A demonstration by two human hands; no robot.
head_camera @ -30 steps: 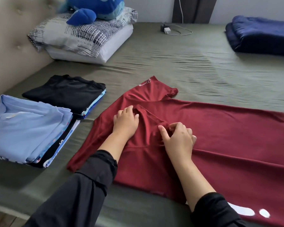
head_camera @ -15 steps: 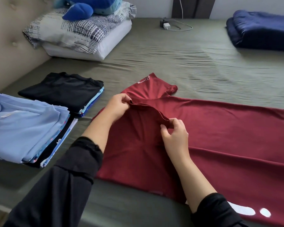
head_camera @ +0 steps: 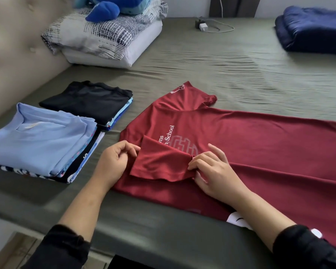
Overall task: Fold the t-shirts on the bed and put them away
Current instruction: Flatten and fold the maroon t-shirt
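Hands (head_camera: 163, 167) on red t-shirt's (head_camera: 260, 144) sleeve (head_camera: 161, 164)

Both my hands low in the frame's centre.
My left hand (head_camera: 113, 164) pinches with curled fingers; my right hand (head_camera: 214, 172) pinches too, forearms bare, dark sleeves pushed up.

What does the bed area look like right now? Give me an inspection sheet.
Surface: bed sheet, olive, wrinkled.
Job's things: red t-shirt spread flat, its sleeve folded over the chest print; light blue stack and black stack, both folded, at left.
Clutter: pillows, blue plush toy, folded navy blanket.
Hands: left hand pinches the sleeve's left edge; right hand pinches its right end.
Cables: charger with a white cable at the far edge.
Surroundings: padded headboard at left.
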